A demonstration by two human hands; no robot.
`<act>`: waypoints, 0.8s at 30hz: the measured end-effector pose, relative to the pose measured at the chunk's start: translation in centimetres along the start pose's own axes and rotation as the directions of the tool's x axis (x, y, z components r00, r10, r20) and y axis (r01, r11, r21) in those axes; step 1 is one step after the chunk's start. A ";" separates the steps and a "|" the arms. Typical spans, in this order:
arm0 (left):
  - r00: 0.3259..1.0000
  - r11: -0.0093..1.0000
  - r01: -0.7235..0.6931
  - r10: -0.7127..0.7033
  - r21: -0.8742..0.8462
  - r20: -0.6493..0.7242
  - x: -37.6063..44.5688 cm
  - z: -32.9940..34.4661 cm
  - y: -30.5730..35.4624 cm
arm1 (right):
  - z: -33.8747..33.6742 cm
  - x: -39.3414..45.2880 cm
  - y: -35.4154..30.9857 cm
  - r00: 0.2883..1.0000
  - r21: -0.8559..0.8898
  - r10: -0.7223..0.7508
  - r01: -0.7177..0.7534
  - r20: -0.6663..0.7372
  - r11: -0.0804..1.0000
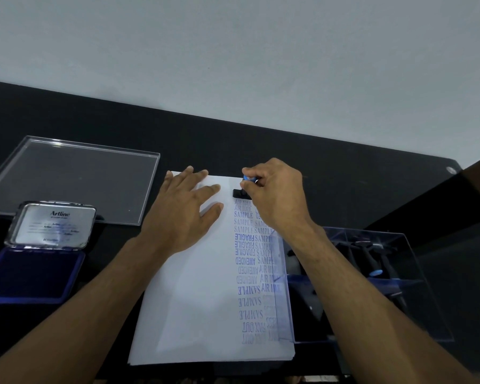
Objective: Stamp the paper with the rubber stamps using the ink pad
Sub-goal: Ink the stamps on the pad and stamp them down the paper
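Hands work over a white paper stack (194,286) on a black desk (330,167). Right hand (275,195) grips a black rubber stamp (238,192) with a blue cap, set on the sheet's far edge above blue imprints. Left hand (185,209) lies flat, fingers spread, on the paper. An open Artline ink pad (34,275) sits at left.

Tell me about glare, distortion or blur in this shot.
Head view: wide-angle bend curves the table edge; glare whitens the ink pad lid; reflections streak the clear stamp box; printed words on the paper smear toward the near edge.
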State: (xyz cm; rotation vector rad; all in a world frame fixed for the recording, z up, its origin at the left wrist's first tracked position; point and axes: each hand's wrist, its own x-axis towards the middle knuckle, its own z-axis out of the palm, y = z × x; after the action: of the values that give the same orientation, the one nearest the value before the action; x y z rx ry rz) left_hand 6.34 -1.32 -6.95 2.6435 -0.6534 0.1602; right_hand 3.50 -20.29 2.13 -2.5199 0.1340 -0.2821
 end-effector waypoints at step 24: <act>1.000 1.000 0.022 -0.022 -0.016 0.017 0.1 -0.1 0.2 | 0.1 0.4 -0.1 0.999 -0.051 0.024 -0.022 0.039 0.998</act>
State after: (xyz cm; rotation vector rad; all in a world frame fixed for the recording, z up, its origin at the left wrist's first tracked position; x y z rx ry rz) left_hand 6.33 -1.47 -6.73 2.6382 -0.6284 0.1262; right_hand 3.91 -20.19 2.19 -2.5711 0.1563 -0.2214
